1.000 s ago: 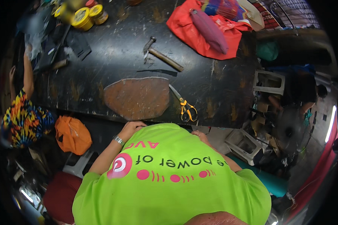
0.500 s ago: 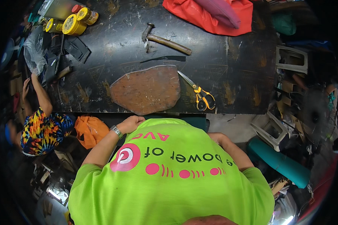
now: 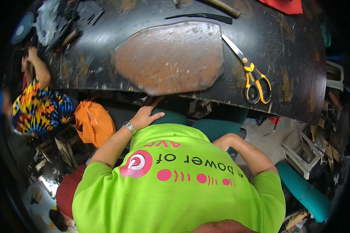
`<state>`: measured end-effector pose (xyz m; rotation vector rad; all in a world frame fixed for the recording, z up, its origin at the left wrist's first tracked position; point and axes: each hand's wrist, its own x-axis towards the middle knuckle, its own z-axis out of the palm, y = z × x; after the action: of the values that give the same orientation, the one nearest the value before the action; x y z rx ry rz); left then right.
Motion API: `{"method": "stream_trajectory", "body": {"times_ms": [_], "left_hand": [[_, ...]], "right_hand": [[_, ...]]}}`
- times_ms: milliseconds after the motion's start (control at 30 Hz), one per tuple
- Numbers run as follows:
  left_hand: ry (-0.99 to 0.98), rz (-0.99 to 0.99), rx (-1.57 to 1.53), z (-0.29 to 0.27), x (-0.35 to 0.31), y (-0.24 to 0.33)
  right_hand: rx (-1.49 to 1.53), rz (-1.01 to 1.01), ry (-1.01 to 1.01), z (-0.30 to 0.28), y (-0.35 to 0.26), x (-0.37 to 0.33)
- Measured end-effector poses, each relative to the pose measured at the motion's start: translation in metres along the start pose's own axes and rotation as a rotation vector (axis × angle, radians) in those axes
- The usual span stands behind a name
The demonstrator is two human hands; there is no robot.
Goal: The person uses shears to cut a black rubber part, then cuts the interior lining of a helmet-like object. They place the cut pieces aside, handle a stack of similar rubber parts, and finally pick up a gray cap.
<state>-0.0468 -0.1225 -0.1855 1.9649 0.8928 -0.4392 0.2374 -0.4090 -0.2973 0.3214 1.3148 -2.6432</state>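
My left hand [image 3: 145,116], with a metal watch [image 3: 130,127] at its wrist, rests on my dark green trouser leg [image 3: 171,112] below the table's near edge. Its thumb stands apart, and the fingertips reach toward the shadow under the table. My right hand [image 3: 223,142] is at my right hip, its fingers hidden by the shirt. A worn brown board [image 3: 171,58] lies on the black table [image 3: 93,70] in front of me. To its right lie scissors [image 3: 256,79] with yellow and black handles, blades slightly parted. A thin black strip [image 3: 202,16] lies beyond the board.
A wooden hammer handle [image 3: 223,7] and red cloth [image 3: 286,4] lie at the far side. A clear plastic bag [image 3: 47,25] is at the far left. Another person [image 3: 39,106] sits left, near an orange bag [image 3: 94,123]. A grey stool [image 3: 301,149] and teal roll [image 3: 305,190] are at right.
The view has shifted nearer the table's edge, so the board and scissors look larger. My left hand has moved forward onto my leg. A person in a dark red top now shows at lower left.
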Motion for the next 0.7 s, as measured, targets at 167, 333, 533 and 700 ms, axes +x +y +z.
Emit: {"method": "stream_trajectory", "body": {"times_ms": [167,333,533,700], "left_hand": [[0.18,0.004,0.122,0.007,-0.04,0.032],[-0.144,0.447,-0.052,-0.067,-0.065,0.102],[0.388,0.806,0.203,-0.162,0.021,0.187],[0.719,0.681,0.549,-0.189,0.143,0.206]], "right_hand": [[-0.209,0.147,0.176,0.032,-0.042,-0.007],[-0.916,0.415,0.923,0.087,-0.145,-0.055],[-1.072,-0.329,2.226,0.078,-0.224,-0.095],[-1.155,0.001,2.579,0.022,-0.229,-0.131]]}}
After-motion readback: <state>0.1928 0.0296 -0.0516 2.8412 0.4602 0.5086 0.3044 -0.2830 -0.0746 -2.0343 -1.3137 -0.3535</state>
